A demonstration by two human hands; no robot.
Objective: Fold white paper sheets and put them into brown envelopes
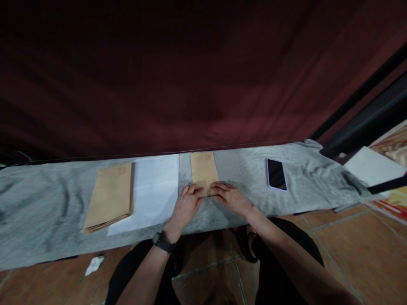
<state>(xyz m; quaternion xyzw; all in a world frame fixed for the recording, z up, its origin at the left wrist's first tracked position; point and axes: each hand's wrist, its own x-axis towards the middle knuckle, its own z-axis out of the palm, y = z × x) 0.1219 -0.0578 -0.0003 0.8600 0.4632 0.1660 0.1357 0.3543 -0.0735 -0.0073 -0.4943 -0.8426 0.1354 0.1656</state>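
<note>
A brown paper envelope (203, 167) with a small red print near its far edge lies flat on the grey cloth in front of me. Its near edge is between my two hands. My left hand (188, 203) has its fingers curled and pressed on the near left corner. At the near right corner, my right hand (233, 198) holds the paper with bent fingers. The fingertips partly cover that near edge, so whether it is folded there is hard to see. To the left lies a stack of brown envelopes (110, 195), partly on top of white paper sheets (155, 190).
A phone (276, 174) in a light purple case lies right of my hands. The grey cloth (248, 169) covers a long narrow surface, backed by a dark red curtain (190, 106). A crumpled white tissue (94, 265) is on the tiled floor. White board-like material (375, 166) stands far right.
</note>
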